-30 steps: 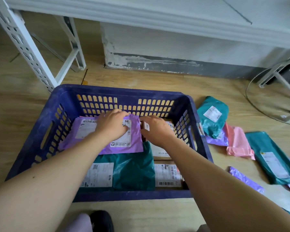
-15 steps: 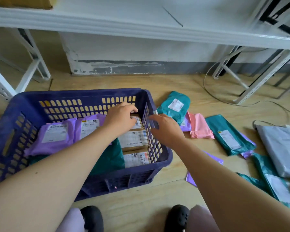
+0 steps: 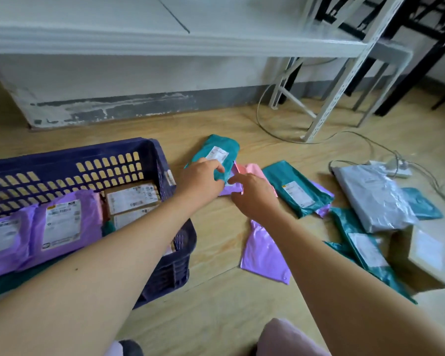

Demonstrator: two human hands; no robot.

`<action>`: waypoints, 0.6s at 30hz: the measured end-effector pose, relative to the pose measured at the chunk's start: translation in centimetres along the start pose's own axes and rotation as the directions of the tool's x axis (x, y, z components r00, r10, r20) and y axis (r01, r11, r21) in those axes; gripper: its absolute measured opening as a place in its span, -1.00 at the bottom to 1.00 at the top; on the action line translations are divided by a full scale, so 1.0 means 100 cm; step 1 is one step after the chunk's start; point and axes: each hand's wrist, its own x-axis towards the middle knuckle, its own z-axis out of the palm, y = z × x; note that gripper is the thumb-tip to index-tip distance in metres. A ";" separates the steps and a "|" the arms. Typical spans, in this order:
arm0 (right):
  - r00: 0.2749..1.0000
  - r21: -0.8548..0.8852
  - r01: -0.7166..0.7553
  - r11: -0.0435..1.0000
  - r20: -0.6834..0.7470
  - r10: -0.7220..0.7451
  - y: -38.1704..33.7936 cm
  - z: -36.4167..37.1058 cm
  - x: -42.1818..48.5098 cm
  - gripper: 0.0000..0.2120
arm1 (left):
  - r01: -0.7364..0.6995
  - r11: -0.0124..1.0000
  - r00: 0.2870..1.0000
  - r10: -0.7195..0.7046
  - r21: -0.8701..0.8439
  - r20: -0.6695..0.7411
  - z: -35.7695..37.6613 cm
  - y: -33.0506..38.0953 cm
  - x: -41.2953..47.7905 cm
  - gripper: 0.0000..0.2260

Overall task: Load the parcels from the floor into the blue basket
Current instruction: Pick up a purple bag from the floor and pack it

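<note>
Left fingers (image 3: 215,167) around edge of teal parcel (image 3: 216,150)

Both hands are leaving the blue basket (image 3: 149,147), where a second ago they were resting on the purple parcel (image 3: 62,224) and the box (image 3: 131,196). The left hand (image 3: 203,179) is reaching past the basket's right wall to the floor (image 3: 216,235), its fingers curling onto the near end of the teal parcel (image 3: 216,150). The right hand (image 3: 254,194) is coming down over the pink parcel (image 3: 252,169) just beside it, forefinger stretched out. The view is swinging right, bringing a grey parcel (image 3: 370,196) into sight.
</note>
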 end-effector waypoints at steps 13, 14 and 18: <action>0.961 0.001 -0.266 0.964 0.079 0.265 0.114 -0.010 -0.023 -0.68 | -0.065 0.996 0.952 0.042 0.067 0.303 0.073 0.018 0.009 -0.63; 0.957 -0.002 -0.277 0.961 0.086 0.276 0.120 -0.010 -0.026 -0.68 | -0.063 0.996 0.945 0.037 0.071 0.326 0.080 0.021 0.010 -0.62; 0.943 -0.001 -0.310 0.951 0.125 0.308 0.140 -0.003 -0.033 -0.67 | -0.013 0.999 0.917 -0.009 0.053 0.398 0.106 0.033 0.014 -0.59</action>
